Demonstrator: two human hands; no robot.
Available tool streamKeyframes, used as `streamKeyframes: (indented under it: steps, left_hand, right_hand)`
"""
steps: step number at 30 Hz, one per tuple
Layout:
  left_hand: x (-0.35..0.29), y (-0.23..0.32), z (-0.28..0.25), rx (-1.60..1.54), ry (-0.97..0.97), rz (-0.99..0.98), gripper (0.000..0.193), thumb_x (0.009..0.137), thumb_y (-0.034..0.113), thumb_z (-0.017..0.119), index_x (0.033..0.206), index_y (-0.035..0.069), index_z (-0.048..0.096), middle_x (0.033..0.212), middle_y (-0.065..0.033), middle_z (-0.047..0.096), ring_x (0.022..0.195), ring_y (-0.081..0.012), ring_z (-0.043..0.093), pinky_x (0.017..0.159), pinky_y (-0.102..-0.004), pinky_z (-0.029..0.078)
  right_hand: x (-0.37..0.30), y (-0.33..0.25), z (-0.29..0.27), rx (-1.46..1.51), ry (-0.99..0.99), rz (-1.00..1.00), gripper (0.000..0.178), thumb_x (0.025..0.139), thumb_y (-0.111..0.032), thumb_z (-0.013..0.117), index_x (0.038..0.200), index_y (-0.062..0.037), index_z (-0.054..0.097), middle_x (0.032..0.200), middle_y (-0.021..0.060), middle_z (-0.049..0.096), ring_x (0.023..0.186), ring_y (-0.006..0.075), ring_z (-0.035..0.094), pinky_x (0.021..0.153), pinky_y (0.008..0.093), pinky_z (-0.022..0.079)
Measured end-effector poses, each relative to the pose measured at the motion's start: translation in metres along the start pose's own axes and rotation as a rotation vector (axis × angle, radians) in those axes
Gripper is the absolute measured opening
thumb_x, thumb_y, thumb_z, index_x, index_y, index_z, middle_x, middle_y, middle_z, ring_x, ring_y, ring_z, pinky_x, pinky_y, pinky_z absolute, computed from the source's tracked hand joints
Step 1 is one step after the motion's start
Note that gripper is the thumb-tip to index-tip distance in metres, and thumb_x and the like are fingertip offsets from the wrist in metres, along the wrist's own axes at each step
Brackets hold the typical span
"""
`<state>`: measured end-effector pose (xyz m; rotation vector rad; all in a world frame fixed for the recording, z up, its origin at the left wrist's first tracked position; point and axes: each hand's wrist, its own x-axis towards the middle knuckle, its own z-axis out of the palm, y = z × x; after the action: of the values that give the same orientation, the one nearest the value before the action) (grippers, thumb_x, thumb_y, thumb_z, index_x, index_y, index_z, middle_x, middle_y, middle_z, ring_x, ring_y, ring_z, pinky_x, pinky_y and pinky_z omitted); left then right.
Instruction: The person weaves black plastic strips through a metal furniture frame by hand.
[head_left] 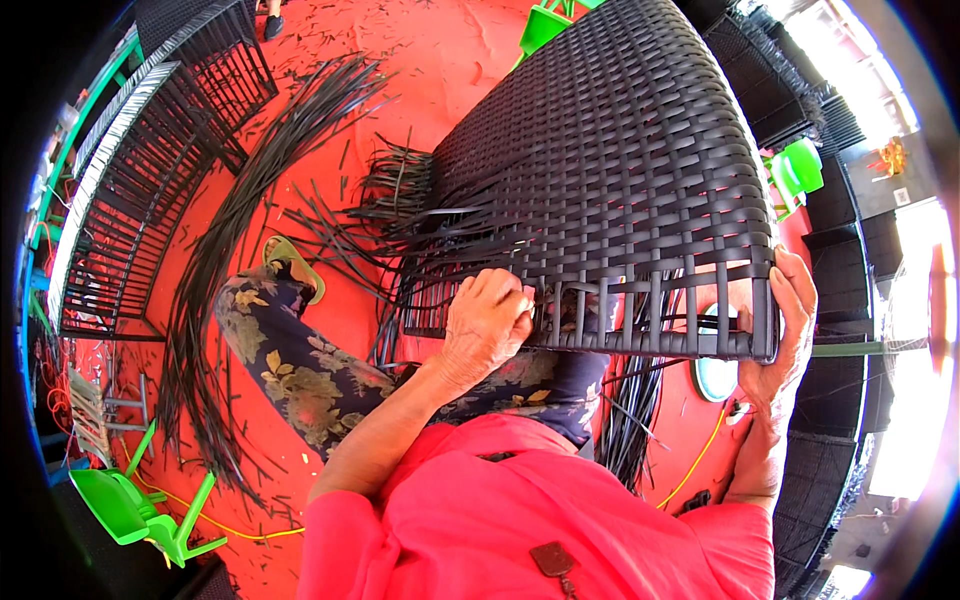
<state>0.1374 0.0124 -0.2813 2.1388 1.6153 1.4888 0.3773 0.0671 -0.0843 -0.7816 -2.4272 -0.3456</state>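
Note:
A large panel of black woven strips on a frame [610, 150] stands tilted in front of me; toward its near edge, bare uprights show with gaps between them. My left hand [487, 318] is at this near edge, its fingers pinched on a black weaving strip, partly hidden by the hand. My right hand [785, 325] wraps round the panel's near right corner, fingers outside and thumb inside. Loose strip ends [375, 240] stick out from the panel's left side, beside a bunched bundle of strips [397, 180].
A long heap of black strips [225, 230] curves over the red floor [420, 65] at left. Slatted black frames [135, 190] stand beyond it. Green plastic chairs [125, 505] are around me, and a yellow cable [250, 535] crosses the floor. Woven black pieces [835, 370] line the right.

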Motion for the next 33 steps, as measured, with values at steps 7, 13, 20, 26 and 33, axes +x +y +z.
streamKeyframes:
  steps: [7, 13, 20, 26, 33]
  left_hand:
    - [0.005, -0.013, 0.005, -0.362, -0.027, -0.448, 0.017, 0.072, 0.011, 0.065, 0.085, 0.003, 0.057, 0.083, -0.0047, 0.057, 0.071, -0.0161, 0.053, 0.062, -0.0299, 0.041]
    - [-0.042, -0.045, -0.013, -0.742, -0.395, -0.623, 0.035, 0.077, 0.007, 0.063, 0.110, 0.003, 0.053, 0.108, -0.0089, 0.052, 0.092, -0.0170, 0.056, 0.077, -0.0321, 0.047]
    - [-0.044, -0.047, 0.000, -0.141, -0.303, -0.352, 0.041, 0.071, 0.002, 0.061, 0.111, 0.004, 0.049, 0.095, -0.0113, 0.057, 0.085, -0.0322, 0.056, 0.076, -0.0383, 0.045]
    - [-0.030, -0.056, -0.003, 0.360, -0.194, 0.032, 0.024, 0.075, 0.012, 0.057, 0.098, 0.006, 0.054, 0.073, -0.0054, 0.049, 0.066, -0.0217, 0.052, 0.060, -0.0347, 0.040]
    - [-0.013, -0.078, -0.016, 0.527, -0.206, 0.084, 0.008, 0.073, 0.013, 0.055, 0.078, 0.011, 0.049, 0.068, -0.0029, 0.045, 0.060, -0.0180, 0.049, 0.057, -0.0330, 0.036]
  right_hand:
    - [0.001, -0.004, 0.002, 0.009, -0.006, 0.012, 0.049, 0.071, 0.003, 0.063, 0.117, -0.0034, 0.046, 0.118, 0.0208, 0.049, 0.110, 0.0356, 0.050, 0.093, 0.0433, 0.041]
    - [-0.005, 0.003, 0.001, 0.044, 0.020, 0.020, 0.045, 0.074, 0.005, 0.060, 0.117, -0.0046, 0.046, 0.120, 0.0204, 0.048, 0.111, 0.0349, 0.050, 0.092, 0.0416, 0.043]
    - [-0.001, 0.001, 0.002, 0.037, -0.001, 0.015, 0.048, 0.073, 0.006, 0.059, 0.118, -0.0048, 0.046, 0.120, 0.0201, 0.047, 0.111, 0.0350, 0.049, 0.091, 0.0405, 0.043]
    - [-0.003, 0.004, 0.003, 0.043, 0.005, 0.022, 0.050, 0.071, 0.008, 0.060, 0.117, -0.0048, 0.046, 0.120, 0.0205, 0.047, 0.111, 0.0354, 0.049, 0.091, 0.0411, 0.043]
    - [-0.002, 0.001, 0.001, 0.015, -0.017, 0.011, 0.049, 0.071, 0.006, 0.061, 0.116, -0.0036, 0.046, 0.120, 0.0208, 0.047, 0.111, 0.0363, 0.049, 0.093, 0.0445, 0.041]
